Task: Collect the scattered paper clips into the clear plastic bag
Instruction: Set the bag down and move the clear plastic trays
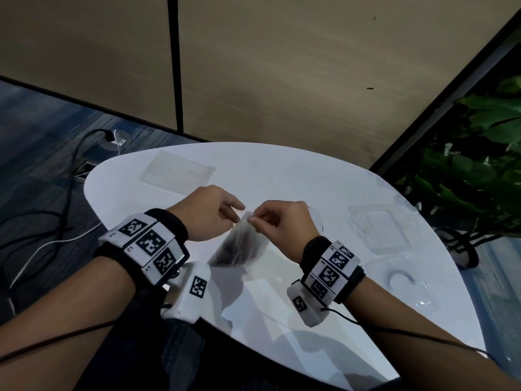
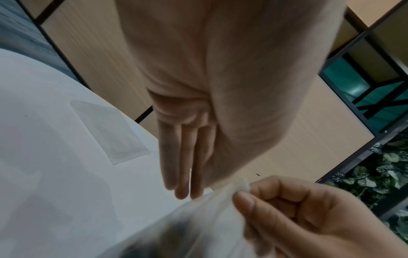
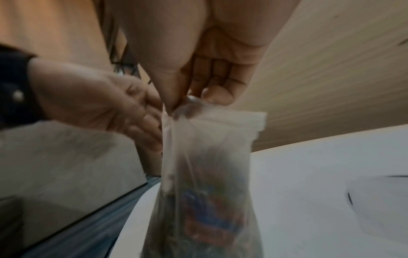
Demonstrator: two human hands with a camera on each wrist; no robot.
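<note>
Your right hand pinches the bag top; left hand hovers open beside it. Loosen that pinch and the clips spill onto the table.

A clear plastic bag holds blue and red paper clips above a white worktop; black-and-white checked markers band both wristbands.

left hand: straight fingers | right hand: pinches bag top | table: white
</note>
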